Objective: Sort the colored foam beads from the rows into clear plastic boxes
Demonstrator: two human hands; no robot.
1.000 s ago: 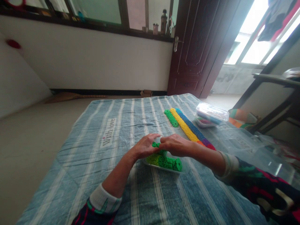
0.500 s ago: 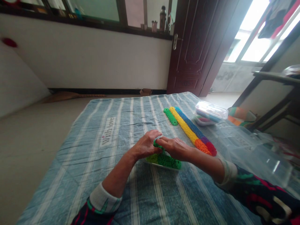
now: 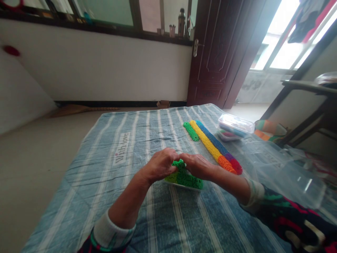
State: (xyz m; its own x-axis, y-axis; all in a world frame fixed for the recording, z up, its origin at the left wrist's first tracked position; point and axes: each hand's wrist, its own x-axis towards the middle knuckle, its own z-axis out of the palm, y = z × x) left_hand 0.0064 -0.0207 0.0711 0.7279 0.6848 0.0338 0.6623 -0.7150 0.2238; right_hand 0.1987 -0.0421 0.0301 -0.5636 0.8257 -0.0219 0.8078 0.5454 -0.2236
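Note:
My left hand and my right hand meet over a shallow clear container at the middle of the cloth. Between their fingers is a green crocheted piece, bunched up and gripped from both sides. Below it, a green and yellow-green crocheted strip lies in the container. Beyond my right hand, a short green crocheted strip rests beside a yellow-and-orange strip and a blue strip with purple and red at its near end. My fingers hide part of the held piece.
A striped blue cloth covers the table. Stacked lidded clear boxes stand at the far right, with open clear plastic containers nearer. Behind are a dark red door and a broom on the floor.
My fingers have shifted on the green crocheted piece, and more of it shows between my hands. My right fingertips have drawn back slightly. The laid-out strips stay put.

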